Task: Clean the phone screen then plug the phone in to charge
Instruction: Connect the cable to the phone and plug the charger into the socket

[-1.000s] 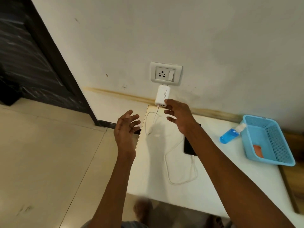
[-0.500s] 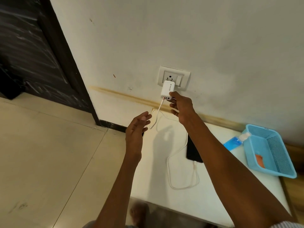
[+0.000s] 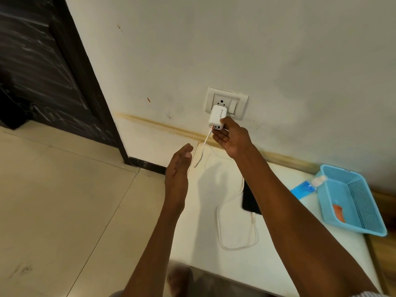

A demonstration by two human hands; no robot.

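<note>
A black phone (image 3: 248, 199) lies flat on the white table (image 3: 214, 249), partly hidden under my right forearm. A white cable (image 3: 231, 243) is plugged into its near end and loops up to a white charger adapter (image 3: 216, 116). The adapter sits against the lower part of the wall socket (image 3: 226, 101). My right hand (image 3: 232, 137) grips the adapter from below and the right. My left hand (image 3: 179, 166) hovers edge-on over the table's left edge, fingers straight, holding nothing.
A blue plastic basket (image 3: 351, 198) with an orange cloth (image 3: 338, 212) stands at the table's right. A blue spray bottle (image 3: 305, 186) lies beside it. A dark door (image 3: 42, 61) is at the left, tiled floor (image 3: 64, 200) below.
My right hand has lifted the adapter from below the socket up onto it. My left hand turned edge-on and rose slightly. The view shifted so the socket sits lower in frame.
</note>
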